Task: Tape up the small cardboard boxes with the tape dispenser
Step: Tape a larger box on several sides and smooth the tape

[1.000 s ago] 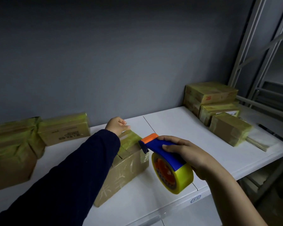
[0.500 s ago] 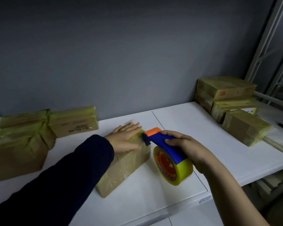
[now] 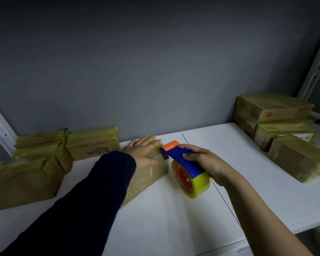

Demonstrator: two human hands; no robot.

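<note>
Since a second ago the left hand (image 3: pixel 144 152) has flattened, fingers straight, onto the small cardboard box (image 3: pixel 148 179) on the white shelf (image 3: pixel 174 218). The right hand (image 3: pixel 209 163) curls round the tape dispenser (image 3: pixel 183 161), whose orange nose meets the box's edge beside those fingertips.

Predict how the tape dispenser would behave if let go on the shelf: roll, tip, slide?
Probably rolls or tips: the tape dispenser carries a round yellow roll standing on edge, steadied only by the right hand. Likely stiff: its blue handle looks like moulded plastic. Might slide too, since the white shelf looks smooth.
</note>
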